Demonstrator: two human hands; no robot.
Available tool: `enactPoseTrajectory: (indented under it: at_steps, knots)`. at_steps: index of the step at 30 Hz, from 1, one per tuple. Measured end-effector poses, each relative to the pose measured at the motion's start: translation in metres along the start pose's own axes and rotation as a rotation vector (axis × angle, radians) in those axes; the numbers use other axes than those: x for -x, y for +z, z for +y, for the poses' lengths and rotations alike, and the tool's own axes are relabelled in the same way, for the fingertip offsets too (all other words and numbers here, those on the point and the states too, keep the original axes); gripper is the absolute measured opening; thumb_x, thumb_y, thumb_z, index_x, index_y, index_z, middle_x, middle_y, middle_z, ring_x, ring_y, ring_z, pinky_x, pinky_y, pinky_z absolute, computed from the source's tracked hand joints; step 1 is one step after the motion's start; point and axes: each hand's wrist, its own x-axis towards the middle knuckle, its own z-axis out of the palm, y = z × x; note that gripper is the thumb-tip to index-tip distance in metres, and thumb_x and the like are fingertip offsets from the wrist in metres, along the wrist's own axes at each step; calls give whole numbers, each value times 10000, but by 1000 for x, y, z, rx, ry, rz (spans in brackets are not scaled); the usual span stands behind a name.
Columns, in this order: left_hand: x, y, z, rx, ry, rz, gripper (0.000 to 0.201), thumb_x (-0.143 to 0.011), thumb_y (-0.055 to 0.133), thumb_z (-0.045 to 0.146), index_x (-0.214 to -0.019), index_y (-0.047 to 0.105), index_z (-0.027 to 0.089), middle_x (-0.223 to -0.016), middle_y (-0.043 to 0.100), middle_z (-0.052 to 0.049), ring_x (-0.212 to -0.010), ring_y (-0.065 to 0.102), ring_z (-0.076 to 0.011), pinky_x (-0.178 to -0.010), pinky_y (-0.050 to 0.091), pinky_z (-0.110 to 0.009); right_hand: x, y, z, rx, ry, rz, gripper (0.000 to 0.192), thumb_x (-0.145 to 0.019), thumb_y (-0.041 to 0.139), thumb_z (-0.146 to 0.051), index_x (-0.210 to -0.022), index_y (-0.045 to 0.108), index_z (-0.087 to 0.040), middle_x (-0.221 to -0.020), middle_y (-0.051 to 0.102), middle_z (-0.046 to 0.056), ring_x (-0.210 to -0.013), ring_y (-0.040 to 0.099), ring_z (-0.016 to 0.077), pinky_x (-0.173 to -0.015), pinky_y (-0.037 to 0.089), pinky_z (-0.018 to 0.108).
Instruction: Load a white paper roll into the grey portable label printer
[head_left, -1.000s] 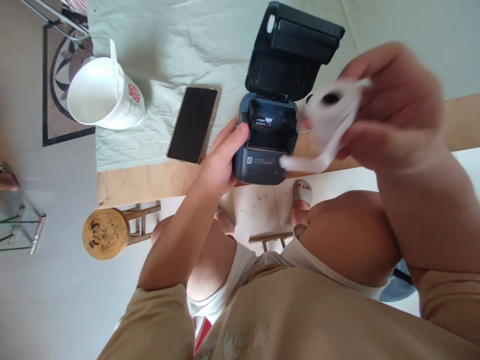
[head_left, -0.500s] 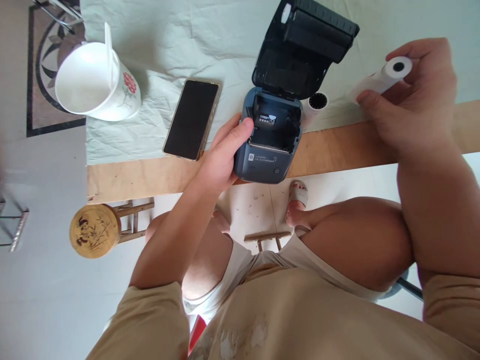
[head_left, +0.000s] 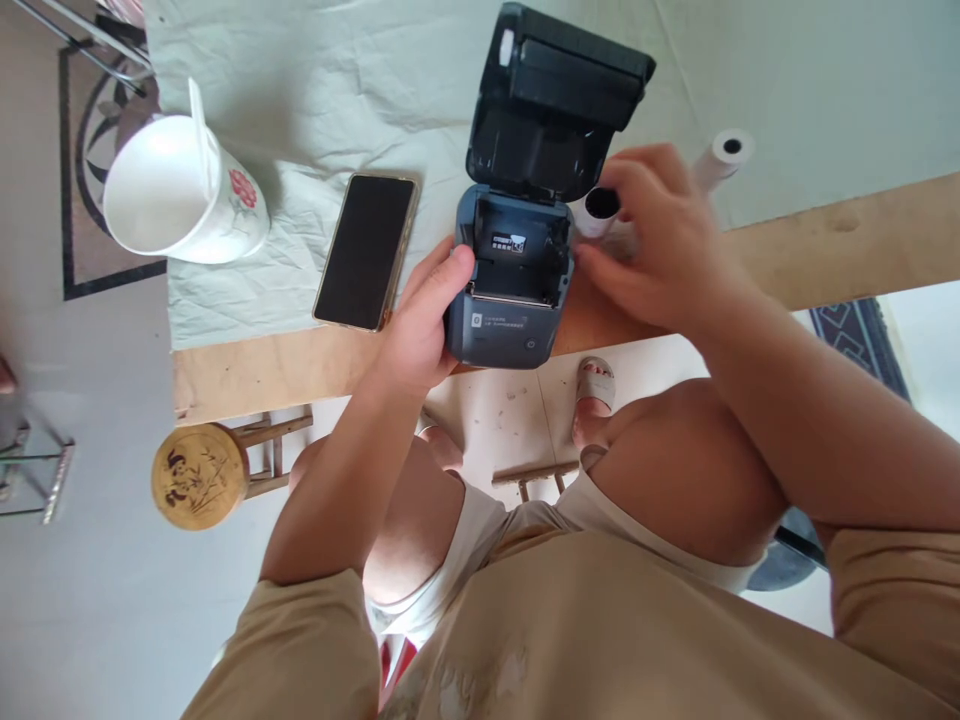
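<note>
My left hand (head_left: 424,320) grips a dark blue portable label printer (head_left: 502,335) by its left side, thumb over the rim. The printer's black lid (head_left: 551,110) stands raised, and its paper bay shows only a small printed label inside. At the printer's right side lies a white paper roll with a black core (head_left: 589,221). My right hand (head_left: 660,240) is around that roll, thumb and fingers apart on either side; whether they touch it I cannot tell. Farther right, another white paper roll (head_left: 716,162) with a narrower dark core lies on the cloth.
Left of the printer, a phone (head_left: 366,250) lies screen up on the pale green cloth (head_left: 300,110). A white flowered tub (head_left: 240,215) with a handle sticking out is at the cloth's left edge. The bare wooden table edge (head_left: 262,375) runs in front; a round stool (head_left: 199,475) stands below.
My right hand has let go of the narrow-core roll, which now lies on the cloth, and moved left to the black-core roll. My left hand still holds the opened printer.
</note>
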Motion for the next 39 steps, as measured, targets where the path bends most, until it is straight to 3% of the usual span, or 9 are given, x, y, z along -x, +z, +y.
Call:
enactPoseTrajectory:
  at_steps: [4,6,9,13,18,20,23,29,39]
  knots:
    - [0,2,1,15,-1,12,320,-880,521,457,-991,663,193,-850,711,-38,-1055,694,-229,-790,575,-276,-10,13,-2,-7,55,-46,316,-795,570,-200,-1105,558,-262,-1121,570,85,-998,584,220,-840,549,401]
    - [1,1,2,21,-7,10,308,-886,522,453,-952,667,191,-870,711,-33,-1020,705,-208,-752,570,-256,-12,12,1,-56,85,-17,380,-784,590,-199,-1149,527,-287,-1129,570,65,-961,593,202,-790,554,360]
    - [3,-1,3,15,-2,-10,295,-877,555,450,-917,674,183,-871,715,-31,-857,716,-163,-650,547,-227,-13,6,4,-372,277,35,557,-766,603,-203,-1280,416,-312,-1106,591,39,-815,620,146,-578,511,258]
    - [3,-2,3,22,16,-15,288,-891,541,422,-904,679,170,-823,709,-24,-646,656,-104,-571,517,-212,-13,-6,-5,-864,529,8,287,-860,427,-265,-1134,511,-266,-994,615,39,-740,647,130,-454,435,223]
    - [2,1,3,35,40,-22,268,-902,519,374,-917,655,144,-818,691,-19,-853,712,-149,-637,530,-201,0,-17,-34,-757,80,236,430,-737,619,-198,-1144,620,-338,-1162,584,-42,-783,626,93,-668,553,253]
    - [2,1,2,41,33,-18,290,-896,528,395,-935,649,134,-858,699,-33,-977,706,-180,-716,555,-226,3,-17,-40,-559,-124,240,493,-779,631,-279,-1262,569,-358,-1304,539,-44,-945,628,137,-867,564,316]
    - [3,-1,2,52,16,-4,293,-894,533,408,-945,644,142,-921,708,-48,-1093,676,-208,-817,565,-269,2,-11,-46,-360,-364,206,567,-772,671,-280,-1308,496,-333,-1241,572,-6,-1061,594,166,-914,554,318]
    - [2,-3,1,45,36,-33,275,-919,498,368,-986,646,146,-876,718,-59,-1079,680,-206,-922,551,-309,-8,8,-58,-31,-215,263,163,-797,625,-185,-925,527,-210,-958,635,16,-829,613,132,-690,491,273]
    - [5,-2,7,-56,-31,-17,304,-845,600,477,-975,633,204,-978,701,-50,-1159,622,-261,-813,549,-312,-8,12,-49,71,-320,299,157,-787,609,-136,-918,629,-219,-1029,677,12,-901,634,174,-775,499,314]
